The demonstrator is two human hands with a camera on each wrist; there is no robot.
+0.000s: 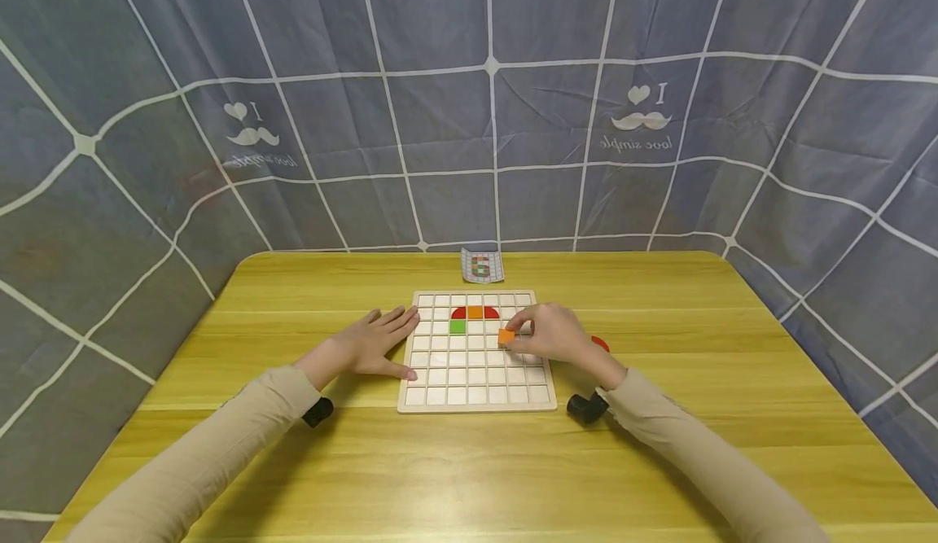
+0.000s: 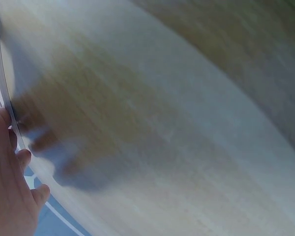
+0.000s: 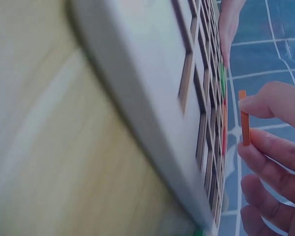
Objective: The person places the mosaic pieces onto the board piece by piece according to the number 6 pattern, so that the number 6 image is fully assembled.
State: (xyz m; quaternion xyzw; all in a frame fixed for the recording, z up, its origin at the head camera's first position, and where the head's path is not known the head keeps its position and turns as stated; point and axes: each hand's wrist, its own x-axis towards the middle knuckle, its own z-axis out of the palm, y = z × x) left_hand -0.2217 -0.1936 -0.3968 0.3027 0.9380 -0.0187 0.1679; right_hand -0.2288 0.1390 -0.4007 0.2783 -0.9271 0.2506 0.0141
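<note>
A white gridded board (image 1: 476,396) with a pale wooden frame lies on the table. Set in its upper squares are an orange tile (image 1: 475,313) with a red curved tile (image 1: 458,313) on its left and another red curved tile (image 1: 491,313) on its right. Below the left red one sits a green square tile (image 1: 458,327). My right hand (image 1: 550,333) pinches a second orange square tile (image 3: 245,120) between thumb and fingers, over the board's right part. With fingers spread and straight, my left hand (image 1: 374,343) touches the board's left edge.
A small printed card (image 1: 481,266) with a coloured grid pattern lies behind the board. Beside my right wrist, a red piece (image 1: 601,343) is partly hidden. The yellow wood-grain table (image 1: 469,478) meets a grey checked curtain (image 1: 454,120) at the back.
</note>
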